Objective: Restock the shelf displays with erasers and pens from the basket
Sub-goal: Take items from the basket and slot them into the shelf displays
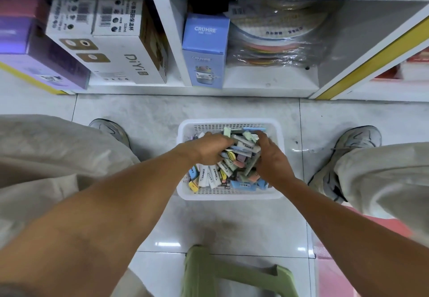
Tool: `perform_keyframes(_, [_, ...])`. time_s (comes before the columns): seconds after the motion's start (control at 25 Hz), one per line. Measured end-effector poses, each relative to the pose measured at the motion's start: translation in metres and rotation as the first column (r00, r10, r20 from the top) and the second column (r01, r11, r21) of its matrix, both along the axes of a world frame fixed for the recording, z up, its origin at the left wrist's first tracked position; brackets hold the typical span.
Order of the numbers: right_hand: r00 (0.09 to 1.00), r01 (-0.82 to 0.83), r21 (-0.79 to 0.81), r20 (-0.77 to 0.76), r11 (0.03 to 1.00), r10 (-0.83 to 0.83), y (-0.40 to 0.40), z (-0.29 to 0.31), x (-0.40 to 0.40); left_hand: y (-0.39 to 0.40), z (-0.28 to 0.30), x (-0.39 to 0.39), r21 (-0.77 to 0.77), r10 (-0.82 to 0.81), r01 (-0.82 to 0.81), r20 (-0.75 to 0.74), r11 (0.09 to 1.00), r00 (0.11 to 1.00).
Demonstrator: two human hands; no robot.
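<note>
A white plastic basket [232, 196] sits on the tiled floor between my feet, heaped with erasers [211, 177] in white, blue, green, pink and yellow wrappers. Both my hands reach down into it. My left hand [209, 149] curls over the left side of a raised bunch of erasers [246, 146]. My right hand [274, 159] cups the same bunch from the right. The bunch is squeezed between the two hands, above the rest of the pile. No pens can be made out.
Low white shelf cubbies stand straight ahead, holding a blue CRUHRE box [205, 48], a white DiYi box [111, 59], purple boxes [34, 50] and a bagged stack of discs [278, 38]. A green stool [234, 273] stands below me. My shoes flank the basket.
</note>
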State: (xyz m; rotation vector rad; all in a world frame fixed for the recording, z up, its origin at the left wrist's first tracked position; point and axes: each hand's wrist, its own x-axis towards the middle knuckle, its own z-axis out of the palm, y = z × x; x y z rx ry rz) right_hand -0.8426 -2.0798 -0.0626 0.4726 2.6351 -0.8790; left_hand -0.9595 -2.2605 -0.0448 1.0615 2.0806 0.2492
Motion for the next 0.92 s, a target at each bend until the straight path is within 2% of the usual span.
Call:
perform_keyframes(0.08, [1.000, 0.020, -0.009, 0.008, 1.000, -0.020, 0.003, 0.011, -0.004, 0.003, 0.016, -0.004, 0.073, 0.140, -0.148, 0.097, 0.986, 0.985])
perform_keyframes(0.2, [1.000, 0.030, -0.125, 0.007, 0.992, -0.029, 0.006, 0.035, -0.016, 0.010, 0.045, -0.012, 0.180, 0.363, -0.415, 0.264, 0.892, 0.894])
perform_keyframes(0.28, [0.997, 0.069, -0.307, 0.046, 0.949, -0.057, 0.009, 0.059, -0.030, 0.013, 0.067, -0.015, 0.180, 0.487, -0.617, 0.464, 0.766, 0.740])
perform_keyframes(0.36, [0.988, 0.139, -0.503, 0.125, 0.853, -0.087, 0.015, 0.092, -0.045, 0.016, 0.092, -0.019, 0.167, 0.514, -0.750, 0.632, 0.640, 0.580])
perform_keyframes(0.44, [0.989, 0.124, -0.626, 0.145, 0.770, -0.041, 0.021, 0.132, -0.060, 0.017, 0.120, -0.024, 0.163, 0.503, -0.819, 0.718, 0.550, 0.480])
perform_keyframes(0.6, [0.999, 0.024, -0.751, 0.038, 0.660, 0.006, 0.021, 0.213, -0.075, 0.017, 0.187, -0.032, 0.163, 0.473, -0.870, 0.784, 0.466, 0.401])
perform_keyframes(0.76, [0.996, -0.038, -0.748, -0.080, 0.663, -0.034, 0.016, 0.285, -0.080, 0.014, 0.261, -0.034, 0.191, 0.474, -0.892, 0.791, 0.409, 0.387])
perform_keyframes(0.92, [0.975, -0.045, -0.704, -0.185, 0.708, -0.122, 0.012, 0.344, -0.085, 0.016, 0.323, -0.035, 0.222, 0.471, -0.927, 0.811, 0.302, 0.347])
